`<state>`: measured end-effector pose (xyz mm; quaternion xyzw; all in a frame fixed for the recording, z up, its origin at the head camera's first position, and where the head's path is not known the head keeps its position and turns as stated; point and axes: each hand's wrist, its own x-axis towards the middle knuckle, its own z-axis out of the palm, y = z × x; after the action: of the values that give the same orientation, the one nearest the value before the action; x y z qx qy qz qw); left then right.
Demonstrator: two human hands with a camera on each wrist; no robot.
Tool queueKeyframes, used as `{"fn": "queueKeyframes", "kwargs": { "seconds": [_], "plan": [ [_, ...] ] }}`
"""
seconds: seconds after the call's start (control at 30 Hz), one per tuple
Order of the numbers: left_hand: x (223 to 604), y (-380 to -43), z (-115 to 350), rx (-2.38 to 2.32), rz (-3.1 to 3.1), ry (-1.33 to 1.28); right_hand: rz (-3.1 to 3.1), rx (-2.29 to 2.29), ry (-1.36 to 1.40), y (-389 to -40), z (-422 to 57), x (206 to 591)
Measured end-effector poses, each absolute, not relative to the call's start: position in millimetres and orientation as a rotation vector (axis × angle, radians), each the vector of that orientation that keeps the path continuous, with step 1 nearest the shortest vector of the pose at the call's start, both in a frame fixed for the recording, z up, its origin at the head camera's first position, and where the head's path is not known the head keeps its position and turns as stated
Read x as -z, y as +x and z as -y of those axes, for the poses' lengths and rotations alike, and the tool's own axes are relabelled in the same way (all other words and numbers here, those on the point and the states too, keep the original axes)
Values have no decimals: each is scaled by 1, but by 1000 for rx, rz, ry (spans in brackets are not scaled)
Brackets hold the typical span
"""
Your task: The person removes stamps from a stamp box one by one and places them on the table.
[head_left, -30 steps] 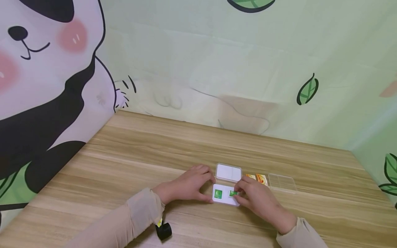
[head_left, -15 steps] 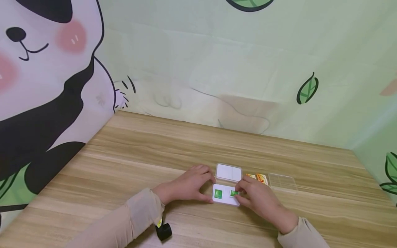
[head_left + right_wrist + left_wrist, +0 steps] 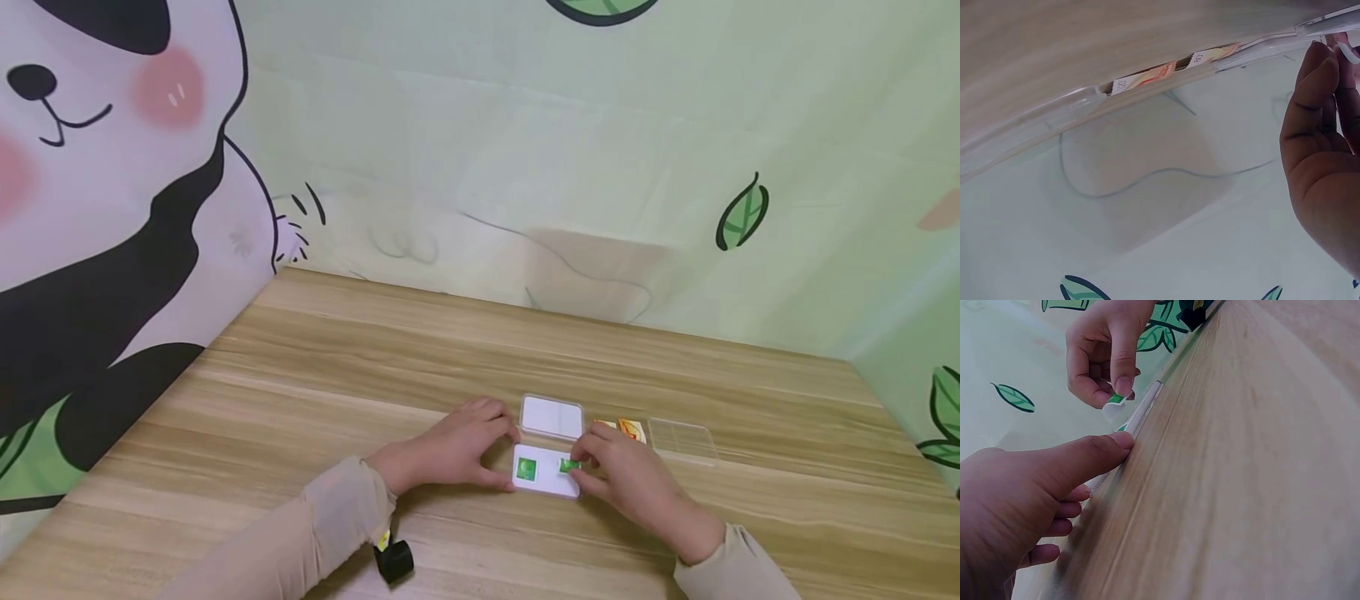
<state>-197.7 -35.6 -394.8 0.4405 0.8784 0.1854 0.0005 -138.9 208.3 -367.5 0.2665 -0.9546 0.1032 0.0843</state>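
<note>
My left hand holds the left side of a thin white rounded-corner panel, thumb at its near corner and fingers at the far one. In the left wrist view the thumb presses on the panel's edge. A green stamp lies on the panel's left half. Over the right half, my right hand pinches a second green stamp between thumb and fingers. The left wrist view shows this stamp curled, its white back turned outward, close over the panel.
Behind the panel lies a clear case with a white insert. Two orange stamps lie right of it, partly behind my right hand. Further right is a clear plastic tray. A black strapped object is by my left wrist on the wooden table.
My right hand has shifted slightly right, carrying the pinched green stamp toward the panel's right edge. The left hand keeps its place on the panel.
</note>
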Motion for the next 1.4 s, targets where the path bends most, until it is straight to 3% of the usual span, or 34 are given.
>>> {"fn": "queueKeyframes", "kwargs": {
  "seconds": [1.4],
  "plan": [
    [398,-200,36,-564,-2755,1394,2907,-326,709,-145,-228,363]
  ]
}}
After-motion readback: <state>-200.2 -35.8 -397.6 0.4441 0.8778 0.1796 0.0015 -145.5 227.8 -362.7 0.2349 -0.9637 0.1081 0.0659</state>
